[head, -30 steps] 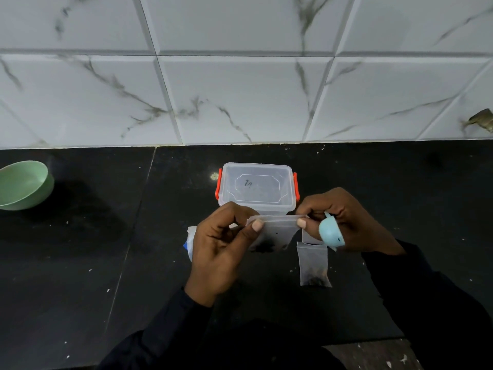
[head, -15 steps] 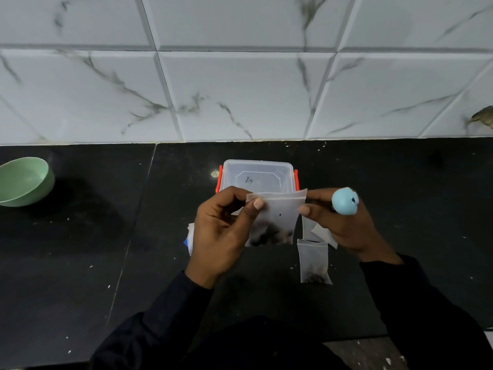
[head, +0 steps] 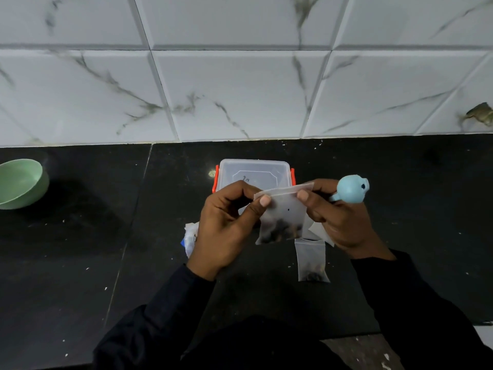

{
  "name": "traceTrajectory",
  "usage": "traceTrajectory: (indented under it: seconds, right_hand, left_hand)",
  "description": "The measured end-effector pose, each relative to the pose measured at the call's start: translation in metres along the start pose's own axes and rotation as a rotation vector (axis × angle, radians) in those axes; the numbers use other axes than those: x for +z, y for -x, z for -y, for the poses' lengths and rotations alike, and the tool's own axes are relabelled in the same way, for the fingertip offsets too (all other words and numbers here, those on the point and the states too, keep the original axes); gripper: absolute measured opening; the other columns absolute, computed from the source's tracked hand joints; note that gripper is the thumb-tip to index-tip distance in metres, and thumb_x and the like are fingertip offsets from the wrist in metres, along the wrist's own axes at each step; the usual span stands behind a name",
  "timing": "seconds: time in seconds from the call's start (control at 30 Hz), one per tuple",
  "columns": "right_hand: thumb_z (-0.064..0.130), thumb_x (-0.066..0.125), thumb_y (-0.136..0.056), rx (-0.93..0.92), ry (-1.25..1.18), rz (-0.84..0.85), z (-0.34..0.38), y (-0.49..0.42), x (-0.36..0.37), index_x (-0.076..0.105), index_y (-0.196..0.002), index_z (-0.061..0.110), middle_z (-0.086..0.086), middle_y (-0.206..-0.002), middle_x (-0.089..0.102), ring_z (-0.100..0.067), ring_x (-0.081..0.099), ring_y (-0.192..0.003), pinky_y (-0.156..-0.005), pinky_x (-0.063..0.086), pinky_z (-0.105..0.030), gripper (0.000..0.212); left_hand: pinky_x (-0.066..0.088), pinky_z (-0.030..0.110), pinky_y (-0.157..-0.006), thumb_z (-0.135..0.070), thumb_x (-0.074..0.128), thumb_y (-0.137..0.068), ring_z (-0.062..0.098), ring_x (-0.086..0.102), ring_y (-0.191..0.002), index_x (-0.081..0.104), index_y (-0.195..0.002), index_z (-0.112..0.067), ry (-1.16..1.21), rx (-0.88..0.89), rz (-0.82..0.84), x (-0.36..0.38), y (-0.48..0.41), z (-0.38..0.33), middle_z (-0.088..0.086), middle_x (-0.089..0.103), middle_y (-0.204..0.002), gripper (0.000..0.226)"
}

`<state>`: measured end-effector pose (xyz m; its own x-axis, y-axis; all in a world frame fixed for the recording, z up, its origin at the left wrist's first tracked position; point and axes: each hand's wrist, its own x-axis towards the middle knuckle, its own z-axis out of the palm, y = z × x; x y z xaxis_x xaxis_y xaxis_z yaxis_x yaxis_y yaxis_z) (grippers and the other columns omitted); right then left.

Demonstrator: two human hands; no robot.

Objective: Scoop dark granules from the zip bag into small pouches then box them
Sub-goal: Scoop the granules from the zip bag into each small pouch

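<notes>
I hold a small clear pouch (head: pixel 282 217) with dark granules at its bottom upright above the black counter. My left hand (head: pixel 226 225) pinches its top left corner. At the top right edge my right hand (head: pixel 338 220) pinches the pouch and also grips a light blue scoop (head: pixel 352 188). Behind the pouch stands a clear plastic box (head: pixel 253 173) with orange latches, its lid on. A second filled pouch (head: pixel 311 263) lies flat on the counter below my right hand. The zip bag (head: pixel 190 236) shows only as a white and blue edge behind my left hand.
A pale green bowl (head: pixel 21 182) sits at the far left of the black counter (head: pixel 106 236). A white marbled tile wall (head: pixel 240 89) closes the back. More empty pouches (head: pixel 316 229) peek out under my right hand. The counter's front edge runs at bottom right.
Both hands raised the pouch slightly and held it more upright. My right hand turned, so the blue scoop now points up and to the right.
</notes>
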<state>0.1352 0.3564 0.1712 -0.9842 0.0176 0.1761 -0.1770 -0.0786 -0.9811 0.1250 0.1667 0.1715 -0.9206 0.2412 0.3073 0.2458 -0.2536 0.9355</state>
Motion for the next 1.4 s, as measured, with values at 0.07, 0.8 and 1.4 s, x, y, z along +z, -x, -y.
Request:
traceTrajectory:
  seconds: [0.07, 0.8, 1.4]
  right_hand:
    - [0.045, 0.083, -0.066, 0.006, -0.038, -0.050, -0.002, -0.001, 0.003, 0.076, -0.076, 0.020, 0.012, -0.053, 0.061, 0.002, 0.044, -0.044, -0.045, 0.033, -0.011, 0.029]
    - [0.009, 0.060, -0.093, 0.328, 0.325, -0.164, -0.020, 0.021, -0.033, 0.068, -0.079, 0.007, 0.012, -0.043, 0.056, 0.003, 0.054, -0.042, -0.047, 0.039, -0.007, 0.017]
    - [0.037, 0.070, -0.083, 1.113, 0.214, -0.402, -0.128, 0.079, -0.079, 0.068, -0.101, 0.007, -0.010, -0.075, 0.060, -0.013, 0.045, -0.048, -0.041, 0.031, -0.024, 0.034]
  left_hand:
    - [0.053, 0.037, -0.074, -0.020, 0.066, -0.084, 0.024, 0.066, -0.080, 0.069, -0.077, -0.032, -0.022, 0.008, 0.000, 0.001, -0.001, 0.002, -0.006, 0.070, -0.077, 0.015]
    - [0.060, 0.043, -0.073, -0.018, 0.065, -0.091, 0.027, 0.069, -0.089, 0.064, -0.089, -0.003, -0.063, -0.114, -0.175, -0.007, -0.002, 0.019, 0.015, 0.071, -0.088, 0.015]
    - [0.056, 0.030, -0.068, -0.018, 0.063, -0.085, 0.022, 0.068, -0.075, 0.068, -0.086, -0.005, -0.160, -0.241, -0.213, -0.040, 0.027, 0.037, 0.013, 0.073, -0.084, 0.014]
